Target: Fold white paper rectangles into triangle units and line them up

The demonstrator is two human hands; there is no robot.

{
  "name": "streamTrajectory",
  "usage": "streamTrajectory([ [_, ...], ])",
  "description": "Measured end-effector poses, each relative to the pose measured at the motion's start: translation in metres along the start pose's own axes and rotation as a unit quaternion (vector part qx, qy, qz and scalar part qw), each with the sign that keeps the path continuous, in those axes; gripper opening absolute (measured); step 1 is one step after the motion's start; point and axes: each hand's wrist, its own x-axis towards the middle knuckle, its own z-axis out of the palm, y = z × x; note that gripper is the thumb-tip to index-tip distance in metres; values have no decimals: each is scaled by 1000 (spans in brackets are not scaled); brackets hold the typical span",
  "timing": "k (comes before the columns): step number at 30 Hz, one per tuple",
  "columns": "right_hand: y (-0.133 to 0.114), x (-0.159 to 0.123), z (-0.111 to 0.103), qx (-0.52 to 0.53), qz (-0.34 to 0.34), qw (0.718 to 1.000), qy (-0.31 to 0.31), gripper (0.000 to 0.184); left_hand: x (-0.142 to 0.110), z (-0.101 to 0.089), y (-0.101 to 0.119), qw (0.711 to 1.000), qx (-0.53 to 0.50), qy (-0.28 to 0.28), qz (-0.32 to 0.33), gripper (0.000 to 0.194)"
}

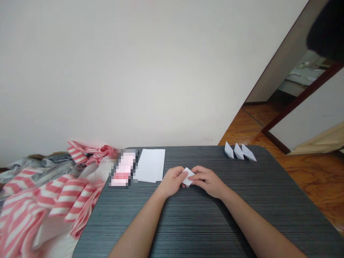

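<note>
A small piece of white paper, folded into a diamond shape (188, 174), is held between both hands above the dark table (188, 222). My left hand (172, 181) pinches its left side, the thumb lying on top. From the other side, the thumb and fingers of my right hand (208, 180) close on the right part of the paper. The fingertips beneath it are partly hidden. Up and to the right, three folded paper boats (239, 152) stand side by side near the table's far edge. A stack of white paper sheets (151, 165) lies left of my left hand.
Left of the sheets is a pixelated, phone-like object (123, 167). Red-and-white striped cloth (67, 197) is heaped beside the table's left edge. A white wall (150, 71) rises behind the table, and wooden floor (309, 172) shows at the right.
</note>
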Motion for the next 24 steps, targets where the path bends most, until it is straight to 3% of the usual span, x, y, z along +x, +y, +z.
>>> streamTrajectory([
  [8,-2,1,2,-5,49,997,59,14,1,1,5,1000,1,-25,13,38],
  [15,4,-2,7,46,124,988,81,13,-1,4,5,1000,10,-20,20,27],
  [21,7,-2,12,125,119,981,91,16,-2,4,7,999,36,-16,12,33],
  [24,6,-1,10,108,130,982,90,22,-1,3,6,999,34,-14,11,33],
])
